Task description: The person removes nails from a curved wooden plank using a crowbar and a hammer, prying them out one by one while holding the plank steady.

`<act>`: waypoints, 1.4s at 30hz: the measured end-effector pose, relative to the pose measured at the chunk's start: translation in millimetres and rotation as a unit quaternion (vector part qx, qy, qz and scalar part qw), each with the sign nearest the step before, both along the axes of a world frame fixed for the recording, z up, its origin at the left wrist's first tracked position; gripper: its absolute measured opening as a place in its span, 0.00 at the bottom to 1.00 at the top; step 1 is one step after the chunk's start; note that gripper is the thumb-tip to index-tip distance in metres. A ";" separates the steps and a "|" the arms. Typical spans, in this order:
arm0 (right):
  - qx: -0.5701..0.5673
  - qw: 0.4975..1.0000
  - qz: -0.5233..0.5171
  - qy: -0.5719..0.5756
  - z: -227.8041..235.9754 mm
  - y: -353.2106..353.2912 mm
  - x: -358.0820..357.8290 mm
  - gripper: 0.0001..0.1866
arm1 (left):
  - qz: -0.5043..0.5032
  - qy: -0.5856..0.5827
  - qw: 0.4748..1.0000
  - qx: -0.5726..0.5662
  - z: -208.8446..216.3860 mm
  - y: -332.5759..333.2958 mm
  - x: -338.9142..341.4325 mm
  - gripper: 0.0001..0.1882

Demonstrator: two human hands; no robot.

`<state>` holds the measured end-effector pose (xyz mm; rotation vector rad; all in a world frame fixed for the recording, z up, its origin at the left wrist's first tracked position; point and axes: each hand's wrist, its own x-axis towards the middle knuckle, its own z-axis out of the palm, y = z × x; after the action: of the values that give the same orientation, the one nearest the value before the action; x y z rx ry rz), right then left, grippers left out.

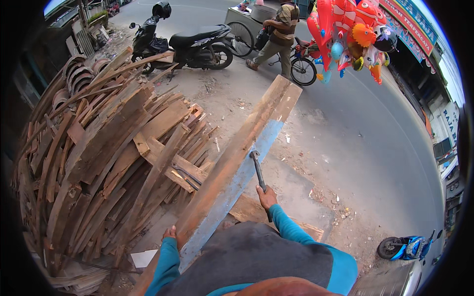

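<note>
A long wooden beam [237,153] slants up and away in front of me, its top brown and its right side painted pale blue over much of its length. My right hand [267,196] is closed round the dark handle of a hammer [259,172]. The hammer's head meets the blue side of the beam, toward its far end. Lower down, my left hand [169,233] grips the beam's left edge, fingers partly out of sight. The beam's near end is hidden behind my body and left arm.
A big heap of old planks [113,133] rises on the left, with curved roof tiles [78,74] behind. Beyond stand a black motorbike [197,44], a person [281,27] beside a bicycle cart, and bright balloons [345,34]. A blue motorbike [407,247] is parked lower right.
</note>
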<state>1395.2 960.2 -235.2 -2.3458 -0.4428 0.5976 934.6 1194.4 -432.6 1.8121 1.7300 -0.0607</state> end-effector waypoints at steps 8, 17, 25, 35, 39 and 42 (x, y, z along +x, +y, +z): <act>0.057 0.998 -0.017 -0.022 -25.2 -1.7 7.0 0.30 | 0.006 0.007 1.000 0.008 -5.1 2.9 -2.2 0.41; 0.281 0.945 0.001 -0.165 72.4 34.8 15.9 0.17 | 0.024 -0.082 0.993 -0.083 8.7 2.5 15.2 0.43; 0.019 0.999 0.024 -0.012 15.6 29.3 34.2 0.31 | -0.022 0.028 0.998 -0.056 31.3 -3.6 7.3 0.35; 0.122 0.987 0.009 -0.102 12.2 20.5 23.6 0.26 | -0.015 0.008 0.999 -0.034 34.4 -11.8 7.7 0.36; 0.093 0.994 0.025 -0.057 44.0 30.3 25.4 0.30 | -0.034 0.030 0.998 -0.052 27.6 -7.5 12.4 0.39; 0.264 0.960 -0.006 -0.099 83.6 53.6 8.8 0.23 | 0.014 0.014 0.998 -0.058 22.9 7.8 0.5 0.47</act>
<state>1404.0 1013.8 -151.7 -1.8953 -0.5965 0.1997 935.0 1202.2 -409.7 1.7106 1.7353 -0.1716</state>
